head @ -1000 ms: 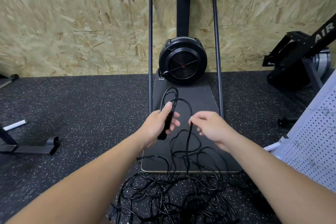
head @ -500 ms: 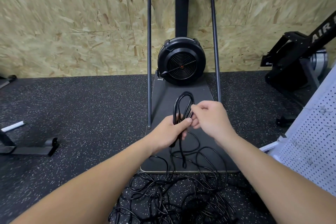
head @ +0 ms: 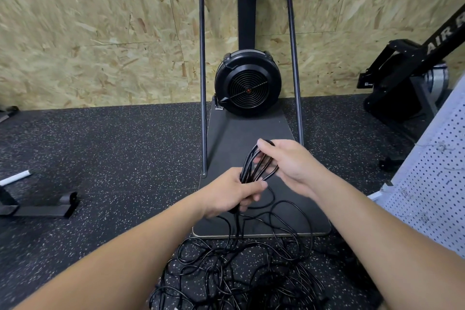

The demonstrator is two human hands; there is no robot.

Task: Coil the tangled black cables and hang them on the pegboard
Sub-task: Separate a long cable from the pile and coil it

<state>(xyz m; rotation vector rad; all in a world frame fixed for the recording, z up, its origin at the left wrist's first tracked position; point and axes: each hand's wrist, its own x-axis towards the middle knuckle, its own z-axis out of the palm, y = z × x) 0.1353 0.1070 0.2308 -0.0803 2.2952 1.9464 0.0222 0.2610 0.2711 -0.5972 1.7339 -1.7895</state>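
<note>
A small coil point(head: 259, 162) of black cable, a few loops thick, is held in the air above the dark platform point(head: 249, 133) of an exercise machine. The left hand point(head: 231, 194) grips the coil's lower end, fingers curled round the bunched strands. The right hand point(head: 289, 162) holds the upper loops, thumb over the top of them and fingers curled behind. The two hands are close together, one at each end of the coil.

From the left hand the cable drops down across the platform's front edge into a loose tangle point(head: 239, 274) of black cable lying on the speckled rubber floor point(head: 113, 148), partly on the platform and mostly in front of it.

At the back of the platform stands the machine's round black fan housing point(head: 247, 83), framed by a tall tube rail point(head: 202, 83). Behind it is a chipboard wall point(head: 100, 33). At the right edge leans a white pegboard point(head: 435, 178), with another black machine point(head: 407, 75) behind it. A black metal foot point(head: 42, 209) lies on the floor at left.
</note>
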